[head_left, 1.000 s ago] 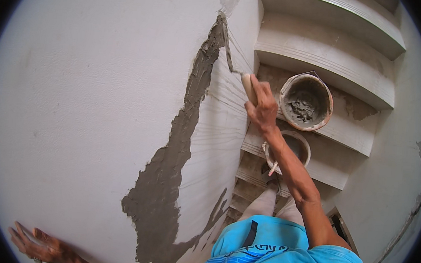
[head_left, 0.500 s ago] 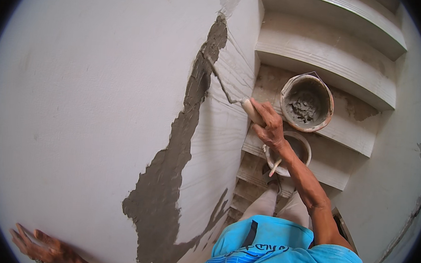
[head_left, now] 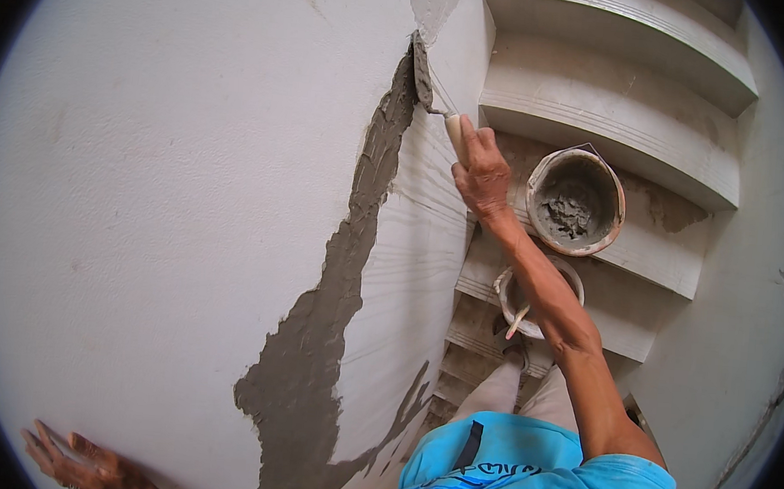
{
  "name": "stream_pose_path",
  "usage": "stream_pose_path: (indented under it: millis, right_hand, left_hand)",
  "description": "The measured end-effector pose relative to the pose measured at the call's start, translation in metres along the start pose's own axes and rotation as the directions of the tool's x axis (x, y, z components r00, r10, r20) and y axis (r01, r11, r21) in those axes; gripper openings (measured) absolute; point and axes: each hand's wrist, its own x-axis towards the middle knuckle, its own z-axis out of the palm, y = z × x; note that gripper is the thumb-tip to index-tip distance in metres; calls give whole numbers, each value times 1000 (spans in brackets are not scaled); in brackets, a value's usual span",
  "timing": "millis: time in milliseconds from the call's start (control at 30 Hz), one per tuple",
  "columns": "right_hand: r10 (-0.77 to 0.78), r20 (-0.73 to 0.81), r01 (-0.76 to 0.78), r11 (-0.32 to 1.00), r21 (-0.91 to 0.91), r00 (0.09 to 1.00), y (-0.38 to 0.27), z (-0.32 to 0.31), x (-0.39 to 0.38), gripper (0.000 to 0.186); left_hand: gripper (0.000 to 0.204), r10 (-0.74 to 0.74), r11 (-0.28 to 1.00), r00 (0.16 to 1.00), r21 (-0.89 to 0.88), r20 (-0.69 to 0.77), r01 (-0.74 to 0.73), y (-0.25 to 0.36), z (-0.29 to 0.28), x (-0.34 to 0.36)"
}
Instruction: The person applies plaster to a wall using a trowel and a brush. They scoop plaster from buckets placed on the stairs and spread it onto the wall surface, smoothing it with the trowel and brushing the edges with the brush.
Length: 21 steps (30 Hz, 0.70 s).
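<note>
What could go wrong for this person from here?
Grey mortar on the trowel, pressed to the wall by the right hand, might drop onto the stairs. The upper bucket, with more mix inside, stands on a step close to that hand, so a swing could perhaps knock it. The lower bucket sits near a foot, so it might get kicked.

Stairwell, indoor, under repair; type of building undetermined. Stairs [head_left: 595, 72]: pale, grooved at the edges, stained. Left wall [head_left: 169, 183]: white, bearing a long, ragged strip of grey mortar [head_left: 306, 366]. Right wall [head_left: 725, 295]: pale, roughly scarred. Upper pail [head_left: 601, 186]: on a step, containing grey mix [head_left: 565, 216]. Lower pail [head_left: 502, 289]: whitish-rimmed.
</note>
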Motion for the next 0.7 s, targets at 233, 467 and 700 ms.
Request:
stream_pose_path:
  millis: [233, 467, 700]
  right_hand:
    - [8, 83, -9, 1000, 7, 997, -3, -2, -43, 82]
    - [-27, 40, 26, 999, 39, 999, 11, -32, -45, 81]
    - [-57, -32, 56, 998, -2, 998, 23, -13, 14, 78]
  left_hand:
    - [55, -26, 1000, 1000, 9, 12, 26, 3, -4, 7]
    - [56, -49, 999, 998, 17, 45, 48, -3, 0, -7]
    - [58, -43, 999, 999, 21, 20, 43, -2, 1, 0]
